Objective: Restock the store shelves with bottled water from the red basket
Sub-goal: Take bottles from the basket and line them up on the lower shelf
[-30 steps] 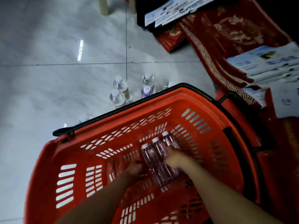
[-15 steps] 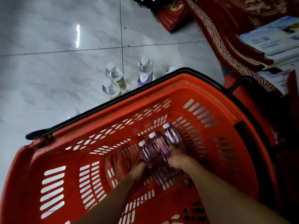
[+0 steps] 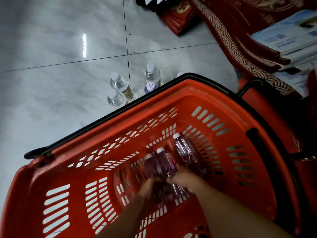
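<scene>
Grey tiled floor (image 3: pixel 51 109) is carrying standing bottles (image 3: pixel 118 81) beyond the red basket (image 3: pixel 223 107). Head view: I'm seeing left hand (image 3: pixel 147 189) and right hand (image 3: pixel 185 179) reaching in, fingers curling round two bottles (image 3: pixel 163 164) lying on the basket bottom; third bottle (image 3: pixel 188 155) lying just beside.

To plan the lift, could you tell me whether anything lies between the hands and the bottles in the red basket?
Nothing visible does: the left hand and right hand grip two bottles lying in the red basket.
</scene>
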The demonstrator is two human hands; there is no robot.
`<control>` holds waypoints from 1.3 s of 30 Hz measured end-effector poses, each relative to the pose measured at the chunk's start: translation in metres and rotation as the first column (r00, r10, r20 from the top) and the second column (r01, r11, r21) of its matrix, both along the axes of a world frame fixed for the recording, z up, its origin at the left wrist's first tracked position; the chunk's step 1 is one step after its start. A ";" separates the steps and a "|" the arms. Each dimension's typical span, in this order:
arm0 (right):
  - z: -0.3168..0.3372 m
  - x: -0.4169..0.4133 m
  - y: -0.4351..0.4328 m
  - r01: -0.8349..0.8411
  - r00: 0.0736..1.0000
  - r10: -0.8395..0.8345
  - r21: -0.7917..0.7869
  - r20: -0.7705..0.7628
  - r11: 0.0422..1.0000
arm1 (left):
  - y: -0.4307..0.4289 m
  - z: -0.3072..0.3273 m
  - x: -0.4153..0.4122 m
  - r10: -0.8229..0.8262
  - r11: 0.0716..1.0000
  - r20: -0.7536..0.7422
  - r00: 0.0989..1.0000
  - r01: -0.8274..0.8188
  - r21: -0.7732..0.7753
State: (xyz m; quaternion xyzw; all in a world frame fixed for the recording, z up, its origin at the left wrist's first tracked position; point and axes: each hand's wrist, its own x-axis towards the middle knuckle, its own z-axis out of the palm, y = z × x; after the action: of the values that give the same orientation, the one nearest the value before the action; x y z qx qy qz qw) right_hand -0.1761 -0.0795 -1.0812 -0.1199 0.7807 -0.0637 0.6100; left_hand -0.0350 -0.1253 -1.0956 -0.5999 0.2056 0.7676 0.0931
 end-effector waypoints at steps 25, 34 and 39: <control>0.355 -0.018 0.079 0.245 0.886 -0.462 -0.815 -0.031 0.525 | -0.021 0.322 -0.050 -0.274 0.891 -0.739 0.616 -0.127 -0.437; 0.446 -0.015 0.186 0.083 0.569 -0.805 -0.962 -0.167 0.259 | 0.064 0.423 -0.121 -0.509 0.792 -0.795 0.328 -0.182 -0.582; 0.469 -0.015 0.262 0.034 0.309 -0.934 -0.979 -0.180 0.200 | 0.140 0.459 -0.169 -0.599 0.792 -0.794 0.105 -0.069 -0.606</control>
State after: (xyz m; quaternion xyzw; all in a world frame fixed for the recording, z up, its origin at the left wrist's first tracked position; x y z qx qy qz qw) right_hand -0.1910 0.1827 -0.6126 -0.1131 0.7802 -0.6134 -0.0474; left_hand -0.2041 0.0144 -0.6361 0.0897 0.5166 0.8480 -0.0774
